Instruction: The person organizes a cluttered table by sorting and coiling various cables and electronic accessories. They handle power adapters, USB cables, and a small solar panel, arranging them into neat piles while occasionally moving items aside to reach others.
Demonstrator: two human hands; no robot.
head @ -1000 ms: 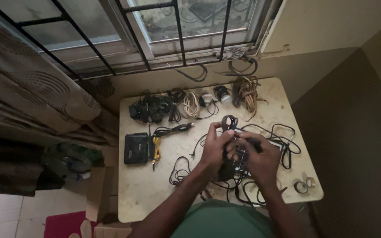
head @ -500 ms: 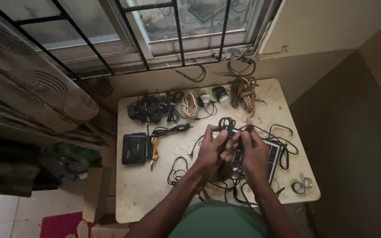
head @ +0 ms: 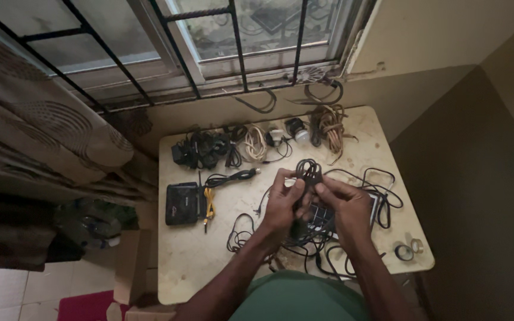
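My left hand [head: 282, 201] and my right hand [head: 345, 202] are together above the middle of a small cream table [head: 197, 267]. Both hold a black cable [head: 308, 173] that is looped into a small coil between the fingers. Beneath the hands lies a tangle of black cables [head: 364, 190] over a dark flat device [head: 322, 219]. More of the cable trails down toward the table's near edge.
A black router [head: 181, 203] with a yellow cable [head: 209, 201] lies at the left. Bundled cables and adapters [head: 209, 148], a white cable coil [head: 256, 142] and a brown rope coil [head: 327, 123] line the far edge. Tape rolls [head: 406, 251] sit front right. A barred window [head: 233, 41] is behind.
Both hands have lifted slightly toward the far side with the black cable, and the coil between them looks tighter. The camera view has shifted a little.
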